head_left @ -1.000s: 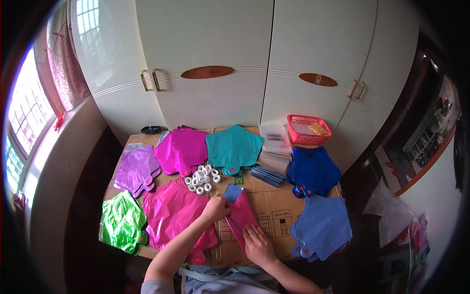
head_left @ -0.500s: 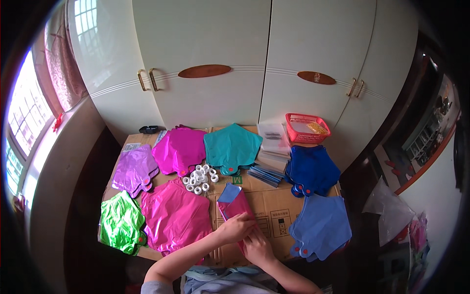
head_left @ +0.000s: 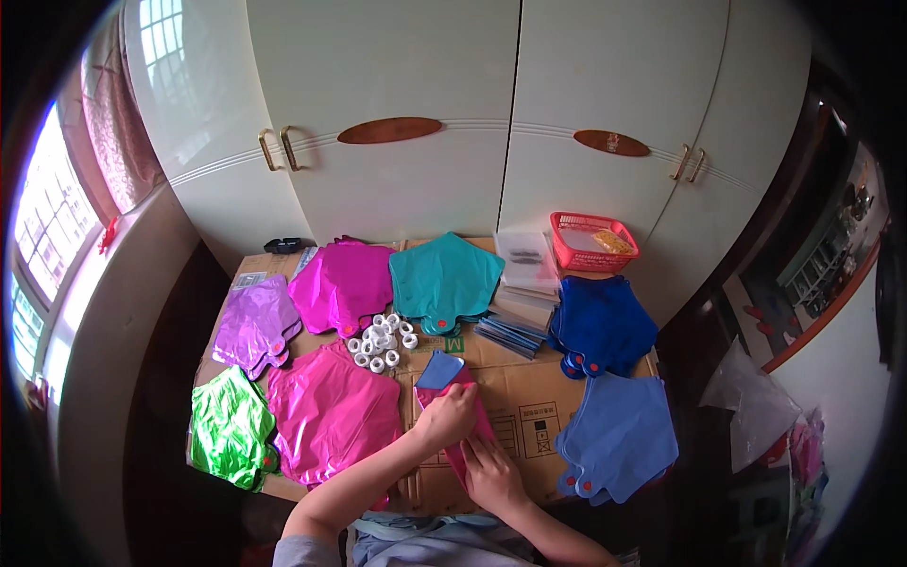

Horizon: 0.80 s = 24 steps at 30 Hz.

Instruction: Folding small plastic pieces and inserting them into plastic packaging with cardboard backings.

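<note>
Pink foil (head_left: 482, 421) folded over a blue sheet (head_left: 441, 370) lies just below the frame's center. The left hand (head_left: 449, 417) curls upon it, grip unclear; the right hand (head_left: 495, 474) rests flat, fingers extended.

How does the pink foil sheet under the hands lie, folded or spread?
Folded: the pink foil sheet forms a narrow strip beneath the left hand and right hand, far slimmer than the broad pink foil spread alongside.
</note>
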{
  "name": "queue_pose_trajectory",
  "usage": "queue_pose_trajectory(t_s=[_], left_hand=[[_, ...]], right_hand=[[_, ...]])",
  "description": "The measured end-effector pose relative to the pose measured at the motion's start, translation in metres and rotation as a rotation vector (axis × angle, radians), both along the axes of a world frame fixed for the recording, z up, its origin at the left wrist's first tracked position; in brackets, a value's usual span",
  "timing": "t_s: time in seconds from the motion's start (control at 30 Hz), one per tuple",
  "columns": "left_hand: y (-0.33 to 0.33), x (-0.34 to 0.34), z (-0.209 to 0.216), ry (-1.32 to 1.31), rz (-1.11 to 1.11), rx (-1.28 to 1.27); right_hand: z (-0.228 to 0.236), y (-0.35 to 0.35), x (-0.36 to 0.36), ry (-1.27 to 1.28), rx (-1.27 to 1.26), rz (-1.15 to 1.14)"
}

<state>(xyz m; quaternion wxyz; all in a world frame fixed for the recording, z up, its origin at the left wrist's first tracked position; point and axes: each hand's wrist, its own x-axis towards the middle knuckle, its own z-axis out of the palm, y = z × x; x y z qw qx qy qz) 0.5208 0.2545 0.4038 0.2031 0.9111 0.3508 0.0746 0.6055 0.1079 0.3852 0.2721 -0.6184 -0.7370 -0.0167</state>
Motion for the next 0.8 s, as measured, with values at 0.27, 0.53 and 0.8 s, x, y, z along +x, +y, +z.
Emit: queue_pose_trajectory(t_s=[0.27,0.53,0.8], left_hand=[[0.030,-0.038,0.016,-0.039,0.291,-0.074],[0.051,-0.053,0.000,-0.185,0.209,-0.267],[0.057,-0.052,-0.011,-0.142,0.140,-0.202]], right_hand=[[0.001,0.000,-0.002,-0.004,0.006,0.000],[0.005,0.000,-0.002,-0.013,0.000,-0.003],[0.004,0.000,-0.001,0.012,-0.016,0.009]])
